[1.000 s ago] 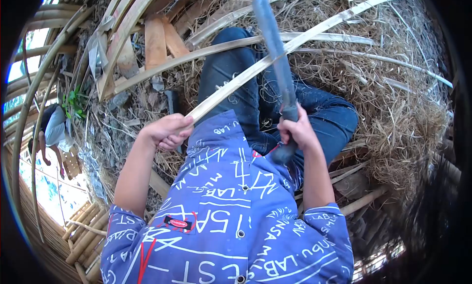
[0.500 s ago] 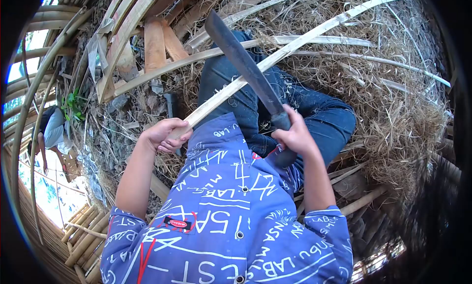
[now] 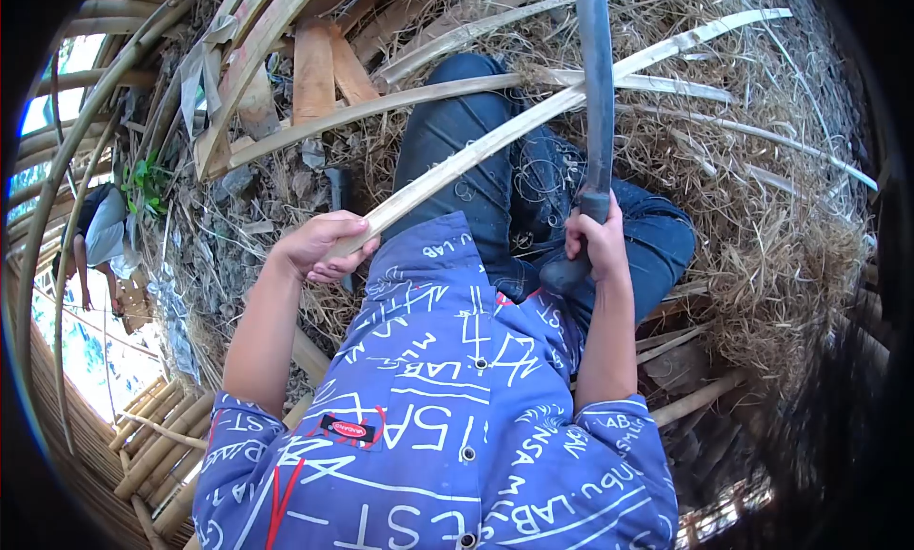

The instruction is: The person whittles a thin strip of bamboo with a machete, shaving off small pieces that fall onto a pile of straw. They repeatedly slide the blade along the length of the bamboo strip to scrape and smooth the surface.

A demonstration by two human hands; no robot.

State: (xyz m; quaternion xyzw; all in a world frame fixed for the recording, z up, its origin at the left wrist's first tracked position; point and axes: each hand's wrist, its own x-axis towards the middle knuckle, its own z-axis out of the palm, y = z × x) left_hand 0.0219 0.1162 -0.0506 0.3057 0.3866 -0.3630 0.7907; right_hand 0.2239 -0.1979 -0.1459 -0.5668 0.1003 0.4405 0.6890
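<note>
My left hand (image 3: 330,247) is closed round the near end of a long, pale bamboo strip (image 3: 476,153), which slants up to the right across my lap. In my right hand (image 3: 598,238) is the dark handle of a machete (image 3: 597,93). Its broad blade points away from me, nearly upright in the view, and overlaps the strip partway along. My jeans-clad knees (image 3: 447,121) are bent beneath the strip, with thin curled shavings on the cloth.
Dry shavings (image 3: 762,236) pile up ahead and to the right. Another bamboo strip (image 3: 381,110) crosses behind my knee. A dark-handled tool (image 3: 337,193) lies near my left hand. Bamboo poles (image 3: 162,445) lie at lower left; a person (image 3: 95,240) bends over at far left.
The machete has swung right and its blade now points more upright, farther out along the strip. My right hand has shifted right. My left hand keeps its hold on the strip.
</note>
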